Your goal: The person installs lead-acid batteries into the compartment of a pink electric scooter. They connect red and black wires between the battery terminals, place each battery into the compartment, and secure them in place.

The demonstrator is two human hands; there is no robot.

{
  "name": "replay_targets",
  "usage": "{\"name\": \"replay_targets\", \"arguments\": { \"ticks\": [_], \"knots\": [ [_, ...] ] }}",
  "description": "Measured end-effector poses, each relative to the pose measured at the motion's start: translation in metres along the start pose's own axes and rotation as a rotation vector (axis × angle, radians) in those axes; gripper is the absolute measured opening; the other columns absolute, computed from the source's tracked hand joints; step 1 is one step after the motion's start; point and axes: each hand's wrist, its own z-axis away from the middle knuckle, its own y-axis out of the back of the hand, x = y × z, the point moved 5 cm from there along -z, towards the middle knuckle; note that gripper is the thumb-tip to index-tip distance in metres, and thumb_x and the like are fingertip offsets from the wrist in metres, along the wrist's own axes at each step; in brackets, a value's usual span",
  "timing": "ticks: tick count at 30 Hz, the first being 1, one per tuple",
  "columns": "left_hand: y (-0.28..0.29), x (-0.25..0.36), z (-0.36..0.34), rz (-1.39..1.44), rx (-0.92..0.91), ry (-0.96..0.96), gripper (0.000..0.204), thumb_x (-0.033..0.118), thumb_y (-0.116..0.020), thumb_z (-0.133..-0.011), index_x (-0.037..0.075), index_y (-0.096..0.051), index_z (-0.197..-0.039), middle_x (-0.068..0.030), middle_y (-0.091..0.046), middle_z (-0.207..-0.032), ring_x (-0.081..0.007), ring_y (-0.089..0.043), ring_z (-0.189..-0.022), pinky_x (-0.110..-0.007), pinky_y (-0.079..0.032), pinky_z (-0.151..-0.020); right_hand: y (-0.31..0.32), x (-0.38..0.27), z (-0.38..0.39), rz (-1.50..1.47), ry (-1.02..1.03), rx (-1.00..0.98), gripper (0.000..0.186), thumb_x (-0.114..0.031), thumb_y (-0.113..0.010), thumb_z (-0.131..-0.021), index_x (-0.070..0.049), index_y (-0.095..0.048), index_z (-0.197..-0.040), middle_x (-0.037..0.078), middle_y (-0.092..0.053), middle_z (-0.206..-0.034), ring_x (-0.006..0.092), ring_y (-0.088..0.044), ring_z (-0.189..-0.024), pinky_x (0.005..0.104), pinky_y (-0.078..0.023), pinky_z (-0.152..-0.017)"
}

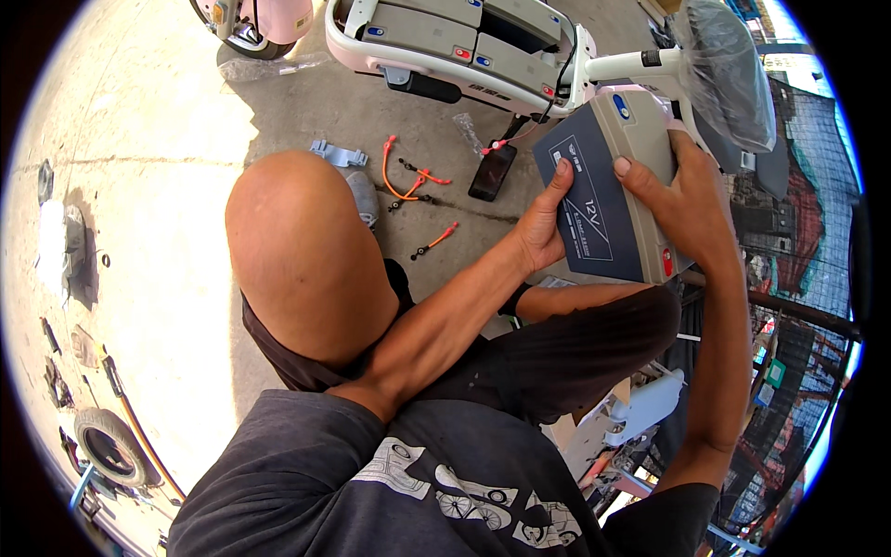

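Note:
A grey-and-beige scooter battery [608, 200] is held up tilted above my bent leg, between both hands. My left hand [546, 221] grips its dark side, thumb lying on the face and fingers hidden beneath. My right hand [682, 200] is closed round the beige terminal side, with the thumb near the edge between the two colours. A blue terminal [621, 108] shows at the upper end and a red terminal [667, 261] at the lower end. Just beyond is the white scooter frame [422, 82], where several similar batteries [422, 35] sit beside a dark gap.
Short orange-and-black cables [436, 239] lie on the concrete, near a black phone [493, 172] and a light blue plastic part [338, 155]. The plastic-wrapped scooter seat [729, 79] stands at the far right. A loose tyre [109, 447] lies at the lower left.

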Motion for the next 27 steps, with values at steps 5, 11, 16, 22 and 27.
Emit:
{"name": "replay_targets", "arguments": {
  "ticks": [5, 11, 16, 22, 27],
  "knots": [
    [0.001, 0.003, 0.0, -0.022, 0.011, -0.007, 0.094, 0.071, -0.062, -0.088, 0.008, -0.04, -0.153, -0.0148, -0.06, -0.141, -0.0273, -0.062, -0.129, -0.046, -0.054, -0.108, -0.003, 0.004, -0.001, -0.051, -0.063, -0.049, 0.072, -0.053, -0.074, -0.085, 0.01, -0.064, -0.121, 0.023, -0.073, -0.096, 0.0283, -0.074, -0.086, 0.0388, -0.057, -0.079],
    [0.005, 0.001, -0.003, -0.043, 0.002, 0.001, 0.094, 0.072, -0.061, -0.088, 0.011, -0.038, -0.155, -0.0133, -0.055, -0.148, -0.0299, -0.057, -0.134, -0.051, -0.049, -0.112, -0.003, 0.01, -0.002, -0.082, -0.031, 0.01, 0.075, -0.063, -0.075, -0.082, 0.009, -0.067, -0.101, 0.028, -0.071, -0.094, 0.0358, -0.074, -0.084, 0.0443, -0.056, -0.077],
    [0.009, 0.0, -0.004, -0.067, 0.015, 0.015, 0.093, 0.072, -0.061, -0.088, 0.01, -0.039, -0.155, -0.0138, -0.055, -0.147, -0.0297, -0.057, -0.134, -0.051, -0.049, -0.112, -0.006, 0.013, 0.002, -0.158, -0.019, 0.043, 0.072, -0.061, -0.073, -0.085, 0.008, -0.067, -0.108, 0.025, -0.073, -0.092, 0.0351, -0.075, -0.084, 0.0436, -0.057, -0.079],
    [0.012, 0.0, -0.003, -0.092, 0.031, 0.028, 0.09, 0.071, -0.058, -0.091, 0.01, -0.039, -0.154, -0.0142, -0.055, -0.147, -0.0293, -0.057, -0.134, -0.05, -0.049, -0.112, -0.007, 0.02, 0.005, -0.193, -0.048, 0.02, 0.071, -0.059, -0.073, -0.086, 0.007, -0.068, -0.111, 0.023, -0.074, -0.09, 0.032, -0.076, -0.083, 0.0408, -0.058, -0.078],
    [0.015, 0.002, -0.005, -0.145, 0.117, 0.003, 0.095, 0.072, -0.063, -0.088, 0.006, -0.041, -0.153, -0.0163, -0.059, -0.142, -0.0286, -0.061, -0.13, -0.046, -0.054, -0.108, -0.011, 0.03, 0.003, -0.279, -0.037, 0.029, 0.07, -0.059, -0.076, -0.085, 0.006, -0.069, -0.109, 0.021, -0.074, -0.088, 0.0301, -0.075, -0.078, 0.0394, -0.058, -0.075]
  ]
}}
